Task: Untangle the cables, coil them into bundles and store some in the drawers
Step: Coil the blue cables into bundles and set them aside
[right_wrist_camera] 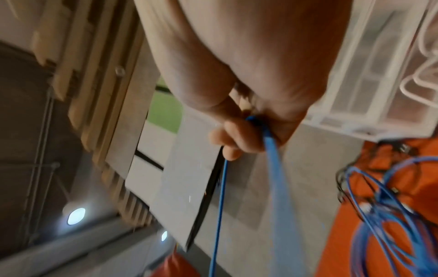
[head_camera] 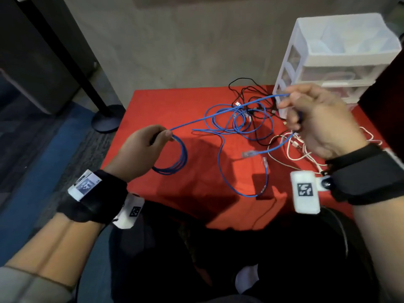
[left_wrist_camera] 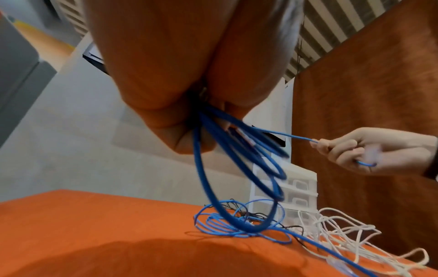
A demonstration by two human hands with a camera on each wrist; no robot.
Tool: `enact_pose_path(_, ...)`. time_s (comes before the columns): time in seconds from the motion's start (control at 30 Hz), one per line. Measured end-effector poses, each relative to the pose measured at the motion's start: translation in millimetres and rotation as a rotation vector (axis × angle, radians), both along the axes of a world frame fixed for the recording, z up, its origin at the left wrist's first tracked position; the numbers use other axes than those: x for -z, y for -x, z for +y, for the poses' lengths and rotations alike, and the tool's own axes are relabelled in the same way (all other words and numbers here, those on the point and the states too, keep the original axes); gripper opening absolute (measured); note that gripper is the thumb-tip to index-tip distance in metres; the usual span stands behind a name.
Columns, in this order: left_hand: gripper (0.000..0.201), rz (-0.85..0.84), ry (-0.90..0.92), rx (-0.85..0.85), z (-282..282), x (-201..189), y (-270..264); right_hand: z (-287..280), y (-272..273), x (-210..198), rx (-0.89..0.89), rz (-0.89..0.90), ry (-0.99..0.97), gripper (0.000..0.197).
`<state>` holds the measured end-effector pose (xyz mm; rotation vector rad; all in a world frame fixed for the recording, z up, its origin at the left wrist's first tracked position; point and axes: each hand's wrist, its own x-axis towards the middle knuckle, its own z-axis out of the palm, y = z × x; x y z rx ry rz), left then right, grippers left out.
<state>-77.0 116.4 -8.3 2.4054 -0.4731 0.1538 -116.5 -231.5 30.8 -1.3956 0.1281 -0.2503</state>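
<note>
My left hand (head_camera: 150, 139) pinches a coil of blue cable (head_camera: 175, 160) that hangs in several loops above the red table (head_camera: 175, 101); in the left wrist view the loops of the coil (left_wrist_camera: 239, 168) dangle below the fingers (left_wrist_camera: 166, 112). A taut strand of the blue cable (head_camera: 218, 114) runs from that hand up to my right hand (head_camera: 314, 119), which grips it in curled fingers (right_wrist_camera: 234, 136). More of the blue cable (head_camera: 238, 121) lies looped on the cloth, tangled with black cables (head_camera: 253, 95). Its clear plug (head_camera: 248, 153) hangs below the right hand.
A white plastic drawer unit (head_camera: 341, 53) stands at the table's back right. White cables (head_camera: 299, 149) lie in a heap under my right wrist. A black pole with a round base (head_camera: 107, 119) stands on the floor left of the table.
</note>
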Motion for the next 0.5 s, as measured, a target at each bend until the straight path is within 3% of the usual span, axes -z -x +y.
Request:
enact_pose_path(0.07, 0.029, 0.038, 0.013, -0.015, 3, 4, 1, -8, 1, -8, 0.038, -0.027, 0.033, 0.018)
enact_pose_path(0.13, 0.031, 0.070, 0.111, -0.044, 3, 6, 2, -5, 6, -7, 0.023, 0.007, 0.230, 0.020)
enact_pose_path(0.23, 0.038, 0.107, 0.265, -0.060, -4, -2, 8, 10, 17, -1, -0.150, 0.175, 0.506, 0.013)
enact_pose_path(0.3, 0.037, 0.106, 0.330, -0.022, -15, -12, 14, 26, 27, -1, -0.289, 0.217, 0.501, 0.011)
enact_pose_path(0.43, 0.032, 0.065, 0.453, 0.089, -51, -42, 30, 71, 39, -5, -0.464, 0.156, 0.405, 0.049)
enact_pose_path(0.5, 0.026, 0.023, 0.506, 0.137, -66, -55, 37, 92, 39, -4, -0.480, 0.121, 0.316, 0.039)
